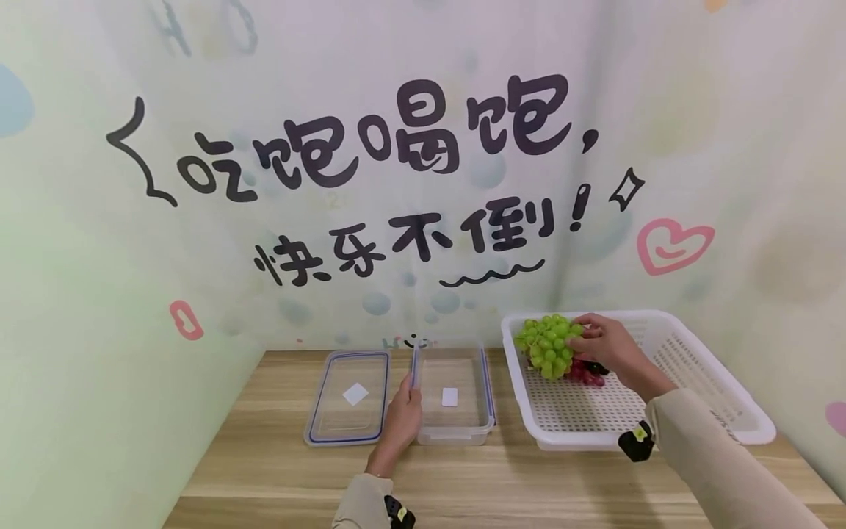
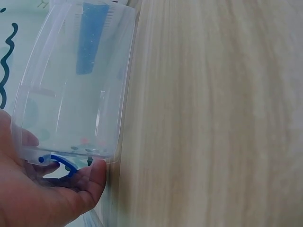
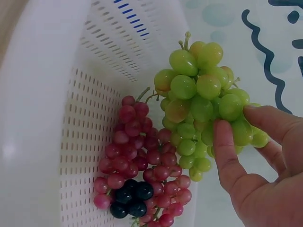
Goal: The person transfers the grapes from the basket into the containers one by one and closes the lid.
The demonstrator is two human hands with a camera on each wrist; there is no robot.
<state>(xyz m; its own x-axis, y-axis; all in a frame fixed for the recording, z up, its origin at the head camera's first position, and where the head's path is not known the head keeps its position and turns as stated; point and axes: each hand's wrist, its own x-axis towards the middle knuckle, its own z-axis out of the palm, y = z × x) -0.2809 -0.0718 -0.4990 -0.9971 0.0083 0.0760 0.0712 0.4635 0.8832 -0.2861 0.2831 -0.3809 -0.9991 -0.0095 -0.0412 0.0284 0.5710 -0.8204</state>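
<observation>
My right hand (image 1: 611, 344) pinches a bunch of green grapes (image 1: 547, 345) between thumb and fingers, holding it over the far left part of a white plastic basket (image 1: 542, 422). Below, inside the basket, lie red grapes (image 3: 128, 156) and a small cluster of black grapes (image 3: 130, 198). My left hand (image 1: 402, 415) holds the left side of a clear plastic food container (image 1: 452, 433), at its side latch. In the left wrist view, a blue strip (image 2: 71, 166) of the latch shows by my fingers. The container sits uncovered, with a white label on its floor.
A clear lid (image 1: 346, 411) with a blue seal and a white label lies flat on the wooden table (image 1: 264, 455), left of the container. Behind the table stands a printed wall covering (image 1: 370, 308) with dark lettering. The basket stands at the right.
</observation>
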